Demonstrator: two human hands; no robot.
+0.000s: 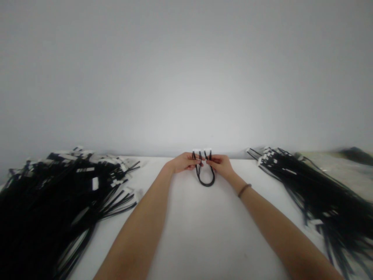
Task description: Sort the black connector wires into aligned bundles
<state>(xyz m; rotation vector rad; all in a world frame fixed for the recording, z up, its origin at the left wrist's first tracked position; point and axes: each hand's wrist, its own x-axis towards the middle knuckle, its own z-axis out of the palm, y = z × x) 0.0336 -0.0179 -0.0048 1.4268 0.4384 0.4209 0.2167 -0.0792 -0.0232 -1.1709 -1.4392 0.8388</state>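
Between my two hands, near the table's far edge, is a black cable (206, 184) bent into a hanging U-shaped loop. White connectors (201, 150) show at its upper ends, above my fingers. My left hand (185, 161) pinches the cable's left side just below the white end. On the other side, my right hand (219, 163) pinches the right end between thumb and fingers. The two hands are close together, a small gap apart. Exact finger contact on the thin wires is too small to make out.
To the left lies a large heap of black cables (52, 210) with white connectors. A long bundle of similar cables (317, 194) lies at the right, beside a clear plastic bag (335, 165). The white table (201, 233) meets a plain wall (186, 77) behind my hands.
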